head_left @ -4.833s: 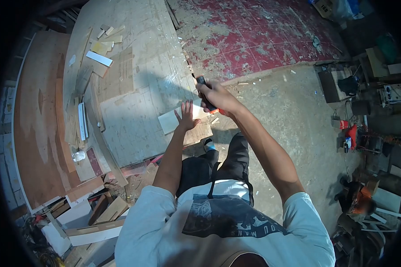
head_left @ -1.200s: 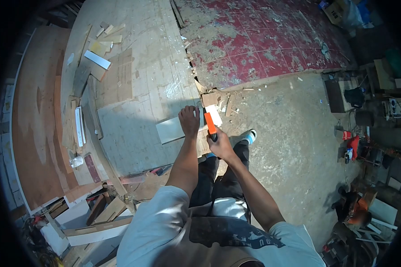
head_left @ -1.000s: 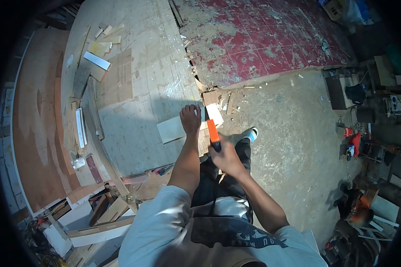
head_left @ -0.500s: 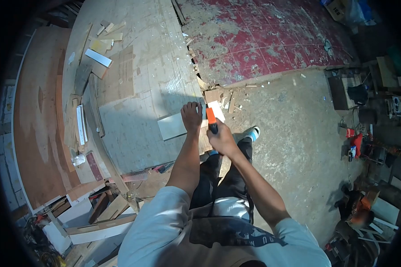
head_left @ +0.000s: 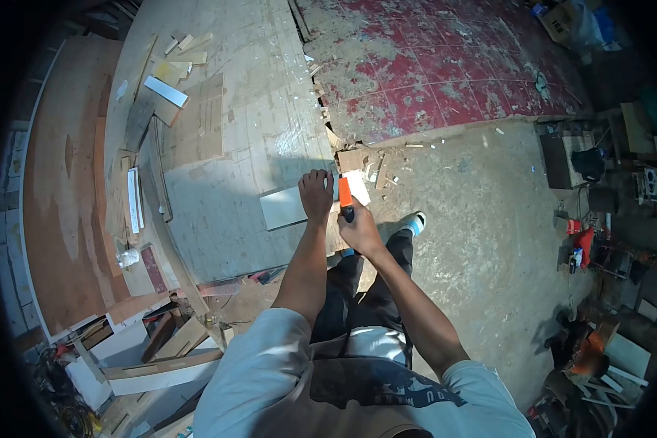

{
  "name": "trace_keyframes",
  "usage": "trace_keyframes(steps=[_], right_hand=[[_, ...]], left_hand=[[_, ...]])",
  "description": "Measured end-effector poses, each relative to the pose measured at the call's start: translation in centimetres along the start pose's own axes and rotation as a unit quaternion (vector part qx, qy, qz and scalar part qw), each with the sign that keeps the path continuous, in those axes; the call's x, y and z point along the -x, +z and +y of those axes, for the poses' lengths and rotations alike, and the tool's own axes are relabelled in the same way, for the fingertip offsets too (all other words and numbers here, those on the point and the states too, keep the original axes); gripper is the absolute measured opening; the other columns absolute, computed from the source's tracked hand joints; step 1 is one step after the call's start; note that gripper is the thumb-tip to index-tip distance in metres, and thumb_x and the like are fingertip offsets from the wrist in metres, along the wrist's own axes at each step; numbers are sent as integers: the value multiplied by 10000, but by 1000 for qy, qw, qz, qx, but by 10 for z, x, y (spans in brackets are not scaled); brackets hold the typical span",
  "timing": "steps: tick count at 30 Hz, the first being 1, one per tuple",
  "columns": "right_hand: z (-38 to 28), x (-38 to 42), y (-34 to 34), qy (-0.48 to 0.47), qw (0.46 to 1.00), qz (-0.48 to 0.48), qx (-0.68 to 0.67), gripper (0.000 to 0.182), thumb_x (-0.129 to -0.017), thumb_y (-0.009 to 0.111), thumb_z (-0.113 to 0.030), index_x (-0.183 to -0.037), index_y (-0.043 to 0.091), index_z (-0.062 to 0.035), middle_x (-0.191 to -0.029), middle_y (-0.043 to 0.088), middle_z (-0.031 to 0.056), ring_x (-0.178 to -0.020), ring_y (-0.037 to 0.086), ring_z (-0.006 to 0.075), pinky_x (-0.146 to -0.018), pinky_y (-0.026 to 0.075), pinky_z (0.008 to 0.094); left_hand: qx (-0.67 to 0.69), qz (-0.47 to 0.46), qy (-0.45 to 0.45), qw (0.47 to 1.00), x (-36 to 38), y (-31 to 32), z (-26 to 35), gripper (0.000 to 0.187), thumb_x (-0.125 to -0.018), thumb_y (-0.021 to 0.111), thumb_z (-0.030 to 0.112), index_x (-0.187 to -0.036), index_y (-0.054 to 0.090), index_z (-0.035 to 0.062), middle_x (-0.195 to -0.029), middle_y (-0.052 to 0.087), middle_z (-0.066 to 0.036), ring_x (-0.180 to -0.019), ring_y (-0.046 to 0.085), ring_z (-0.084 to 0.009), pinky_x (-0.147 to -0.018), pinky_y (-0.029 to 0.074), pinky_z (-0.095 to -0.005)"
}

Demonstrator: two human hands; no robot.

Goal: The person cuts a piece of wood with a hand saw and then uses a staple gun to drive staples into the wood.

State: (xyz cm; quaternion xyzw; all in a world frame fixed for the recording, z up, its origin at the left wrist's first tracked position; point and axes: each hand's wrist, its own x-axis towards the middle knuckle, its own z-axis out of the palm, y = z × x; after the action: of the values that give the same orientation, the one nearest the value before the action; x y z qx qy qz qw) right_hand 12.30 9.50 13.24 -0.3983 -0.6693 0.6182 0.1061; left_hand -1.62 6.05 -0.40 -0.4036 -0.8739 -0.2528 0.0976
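My left hand (head_left: 316, 196) presses down on a pale white board (head_left: 282, 209) near the edge of the wooden platform, its fingers bent and close together. The board's white surface shows again on the far side of my hands, past the platform edge. My right hand (head_left: 360, 229) is wrapped around the black grip of a tool with an orange body (head_left: 345, 192), just right of my left hand. The tool's working end is hidden or too small to make out, so its exact kind cannot be told.
The wooden platform (head_left: 219, 193) carries wood offcuts (head_left: 186, 57) and a white strip (head_left: 166, 91) at upper left. Reddish-brown plywood (head_left: 62, 190) leans at far left. Scrap boards (head_left: 160, 372) lie lower left. Concrete floor (head_left: 474, 226) spreads right, with clutter along the wall.
The orange tool and my right hand have shifted very slightly toward my body. My left hand stays on the board. The whole view has moved a little.
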Motion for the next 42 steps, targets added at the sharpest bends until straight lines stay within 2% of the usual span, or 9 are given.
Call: trace_keyframes(steps=[11,19,21,25,29,33,35,39,42], right_hand=[[-41,116,-30,-9,999,-14,-34,183,-810,593,24,-987,545,31,-798,575,120,-775,580,172,-748,467,316],[-1,38,-10,34,999,-21,-8,246,-816,596,10,-1058,559,29,-766,591,123,-746,546,132,-697,470,321],[-9,49,-14,16,1000,2,18,368,-802,577,-30,-1168,553,-2,-611,532,158,-544,527,184,-553,448,360],[-35,108,-28,-99,995,14,6,423,-788,607,-27,-1202,524,-4,-727,620,211,-647,647,315,-603,486,379],[-29,115,-29,-83,996,2,-10,428,-778,615,-16,-1195,520,-10,-777,633,231,-724,664,368,-621,494,396],[-3,86,-12,-88,994,-57,14,367,-782,616,-2,-1140,537,-14,-700,609,167,-624,634,275,-579,477,367],[-12,90,-13,4,999,-29,-13,213,-820,601,15,-1029,560,9,-787,584,89,-780,538,129,-724,460,280],[-27,86,-43,10,999,-29,-26,275,-848,600,8,-1119,561,33,-853,597,72,-814,534,129,-772,452,292],[-39,79,-34,-1,999,-14,-29,299,-861,586,11,-1156,541,36,-810,580,53,-721,512,86,-646,443,261]], left_hand=[[-13,-26,-14,999,-1,-1,2,169,-905,582,256,-849,580,96,-848,554,-56,-835,525,-239,-815,411,-372],[-15,-10,-11,1000,0,0,0,159,-902,585,253,-861,588,99,-846,561,-59,-845,526,-239,-819,411,-363],[-16,-9,-13,1000,-5,3,-1,158,-902,584,253,-858,589,101,-847,562,-59,-846,526,-237,-818,411,-360],[-17,10,-6,1000,2,3,0,160,-906,577,252,-854,594,102,-849,563,-53,-845,525,-234,-824,410,-358],[-16,-15,-13,1000,0,-1,2,162,-909,571,259,-865,608,107,-849,563,-43,-853,523,-232,-839,403,-359],[-31,10,-32,999,-6,3,0,164,-911,570,262,-873,613,108,-846,561,-43,-857,522,-231,-842,402,-358],[-4,-28,5,1000,-7,0,-4,163,-907,576,263,-873,609,107,-844,559,-44,-854,524,-232,-841,401,-357],[14,-28,10,999,-4,5,-5,155,-896,591,255,-862,598,104,-838,557,-50,-848,529,-237,-829,409,-366],[41,14,43,998,-6,6,-4,135,-869,632,211,-817,580,98,-823,550,-52,-820,535,-237,-787,434,-378]])
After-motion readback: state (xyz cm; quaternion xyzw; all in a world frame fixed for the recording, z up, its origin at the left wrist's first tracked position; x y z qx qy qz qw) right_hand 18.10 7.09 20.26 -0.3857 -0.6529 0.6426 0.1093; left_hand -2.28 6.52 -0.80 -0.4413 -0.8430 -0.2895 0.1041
